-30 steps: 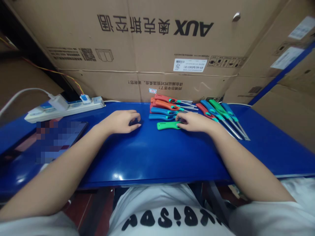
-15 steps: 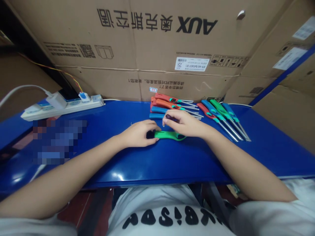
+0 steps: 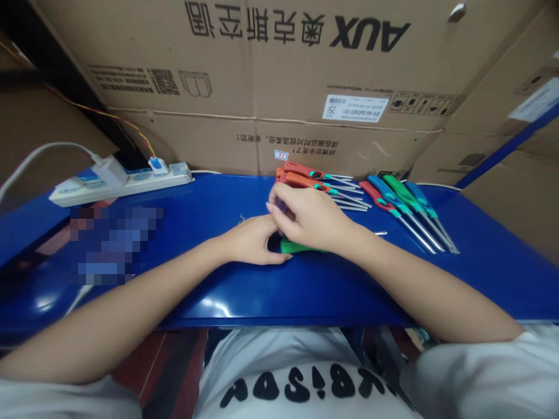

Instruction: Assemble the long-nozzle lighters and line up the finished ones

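Note:
A green long-necked lighter [image 3: 299, 247] lies on the blue table in front of me. Its metal tip [image 3: 381, 233] pokes out beyond my right wrist. My left hand [image 3: 253, 240] is curled round the lighter's left end, thumb at the near side. Over that same end, my right hand [image 3: 308, 212] is closed in a pinch on a screwdriver [image 3: 282, 205] with a dark purple handle, mostly hidden by the fingers. Whether its tip touches the lighter cannot be seen. Thin bent wire pieces [image 3: 241, 219] sit just behind my left hand.
Behind my right hand lies a pile of red, orange and blue lighters [image 3: 305, 171]. Several more lighters [image 3: 408, 212] are fanned out at the right. A white power strip [image 3: 126, 185] with plugs stands at the back left. A cardboard wall [image 3: 262, 105] rises behind the table.
My right hand has moved left with the screwdriver, from above the lighter's middle to its left end. My left hand stays at that end. The view has shifted slightly.

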The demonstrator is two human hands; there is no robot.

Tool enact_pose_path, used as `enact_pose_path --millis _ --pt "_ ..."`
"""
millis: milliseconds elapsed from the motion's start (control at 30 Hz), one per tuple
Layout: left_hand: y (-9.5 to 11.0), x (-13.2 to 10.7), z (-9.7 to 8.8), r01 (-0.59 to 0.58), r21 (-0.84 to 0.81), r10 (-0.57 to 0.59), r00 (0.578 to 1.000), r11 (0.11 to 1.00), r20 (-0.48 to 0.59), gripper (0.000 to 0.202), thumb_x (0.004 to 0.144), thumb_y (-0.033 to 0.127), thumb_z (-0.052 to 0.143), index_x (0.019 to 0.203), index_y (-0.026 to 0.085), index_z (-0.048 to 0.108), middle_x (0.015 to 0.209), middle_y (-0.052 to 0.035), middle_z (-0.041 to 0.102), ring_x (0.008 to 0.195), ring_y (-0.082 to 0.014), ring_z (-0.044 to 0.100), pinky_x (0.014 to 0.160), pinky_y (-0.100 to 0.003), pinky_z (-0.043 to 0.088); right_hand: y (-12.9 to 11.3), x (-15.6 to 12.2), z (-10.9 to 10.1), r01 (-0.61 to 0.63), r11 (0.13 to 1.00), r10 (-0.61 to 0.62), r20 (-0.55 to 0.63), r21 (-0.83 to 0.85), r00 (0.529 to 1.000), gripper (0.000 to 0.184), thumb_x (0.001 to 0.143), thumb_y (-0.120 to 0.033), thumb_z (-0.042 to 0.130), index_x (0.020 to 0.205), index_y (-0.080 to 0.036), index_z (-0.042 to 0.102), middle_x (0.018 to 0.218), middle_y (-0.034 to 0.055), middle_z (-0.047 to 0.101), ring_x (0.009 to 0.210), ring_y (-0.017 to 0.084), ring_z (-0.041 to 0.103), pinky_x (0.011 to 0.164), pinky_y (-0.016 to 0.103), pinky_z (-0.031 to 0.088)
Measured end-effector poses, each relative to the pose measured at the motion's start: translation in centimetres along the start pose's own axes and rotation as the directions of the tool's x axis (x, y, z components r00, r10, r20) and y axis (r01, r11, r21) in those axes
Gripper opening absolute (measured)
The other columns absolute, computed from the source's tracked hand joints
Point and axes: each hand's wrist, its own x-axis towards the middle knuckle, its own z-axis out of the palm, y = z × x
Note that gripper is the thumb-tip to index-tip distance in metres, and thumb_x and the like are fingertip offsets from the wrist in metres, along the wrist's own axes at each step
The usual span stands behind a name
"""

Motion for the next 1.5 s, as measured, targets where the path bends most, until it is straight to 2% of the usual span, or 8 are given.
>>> enact_pose_path --millis 133,333,633,867,967,1100,1300,1500 --pt "0.0 0.0 0.4 -0.039 -0.056 0.038 0.999 0.998 -0.017 0.037 0.082 0.035 0.074 0.112 0.015 0.066 0.108 -0.0115 0.075 0.093 -0.0270 0.072 0.083 -0.038 0.058 0.4 -0.5 -0.1 0.018 0.999 -0.017 -0.028 0.031 0.999 0.021 0.099 -0.026 0.045 0.100 -0.015 0.063 0.084 0.0053 0.071 0.069 0.016 0.057 0.064 0.027 0.032" --pt "0.1 0.1 0.4 -0.072 -0.111 0.071 0.997 0.991 -0.019 0.024 0.083 0.029 0.072 0.101 0.017 0.064 0.095 -0.0075 0.074 0.080 -0.0214 0.070 0.073 -0.032 0.057 0.5 -0.5 -0.2 0.013 0.996 -0.014 -0.017 -0.093 1.000 0.023 0.098 -0.026 0.042 0.100 -0.016 0.063 0.082 0.0061 0.069 0.067 0.017 0.055 0.062 0.028 0.030" --pt "0.4 0.0 0.2 -0.036 -0.094 0.035 0.999 0.995 -0.010 0.022 0.083 0.033 0.071 0.097 0.018 0.062 0.092 -0.0066 0.073 0.078 -0.0213 0.070 0.071 -0.032 0.056 0.5 -0.4 -0.2 0.021 0.993 -0.019 0.014 -0.112 1.000 0.022 0.099 -0.025 0.041 0.104 -0.016 0.061 0.088 0.0073 0.071 0.072 0.018 0.058 0.062 0.029 0.030" --pt "0.5 0.1 0.2 -0.069 -0.109 0.065 0.997 0.992 -0.037 0.024 0.083 0.032 0.073 0.100 0.016 0.066 0.093 -0.0077 0.076 0.080 -0.0214 0.072 0.071 -0.030 0.057 -0.1 -0.4 -0.8 0.056 0.946 -0.023 0.106 -0.318 0.994 0.032 0.101 -0.028 0.038 0.106 -0.012 0.065 0.083 0.0120 0.072 0.067 0.022 0.059 0.057 0.032 0.021" --pt "0.4 0.2 0.1 -0.096 -0.189 0.078 0.992 0.977 -0.104 0.019 0.089 0.031 0.068 0.101 0.016 0.070 0.092 -0.0068 0.078 0.074 -0.0181 0.073 0.065 -0.026 0.056 -0.3 -0.4 -1.3 0.029 0.910 0.019 0.112 -0.414 0.994 0.035 0.101 -0.030 0.038 0.101 -0.011 0.068 0.077 0.0142 0.071 0.066 0.024 0.061 0.057 0.034 0.018" --pt "-0.1 0.4 -0.1 -0.114 -0.236 0.065 0.976 0.965 -0.206 0.018 0.094 0.029 0.064 0.094 0.016 0.077 0.090 -0.0069 0.081 0.080 -0.0188 0.076 0.072 -0.026 0.058 -0.3 -0.4 -1.7 0.017 0.897 0.035 0.110 -0.441 0.993 0.043 0.106 -0.037 0.036 0.100 -0.012 0.070 0.079 0.0152 0.072 0.069 0.025 0.064 0.058 0.033 0.020" --pt "-1.0 0.6 -0.6 -0.096 -0.298 0.039 0.981 0.950 -0.191 0.019 0.092 0.034 0.071 0.091 0.018 0.081 0.088 -0.0058 0.082 0.080 -0.0191 0.077 0.076 -0.026 0.059 0.0 -0.2 -1.8 0.044 0.900 0.001 0.105 -0.433 0.995 0.047 0.108 -0.044 0.033 0.104 -0.014 0.069 0.084 0.0136 0.074 0.071 0.024 0.065 0.058 0.032 0.020" --pt "-1.1 0.6 -1.0 -0.113 -0.255 0.065 0.980 0.960 -0.189 0.020 0.090 0.037 0.074 0.087 0.019 0.081 0.088 -0.0060 0.082 0.082 -0.0200 0.077 0.078 -0.027 0.060 -0.3 -0.1 -1.8 0.095 0.920 -0.030 0.174 -0.379 0.984 0.037 0.108 -0.036 0.035 0.105 -0.015 0.066 0.088 0.0123 0.074 0.075 0.023 0.066 0.058 0.032 0.018"
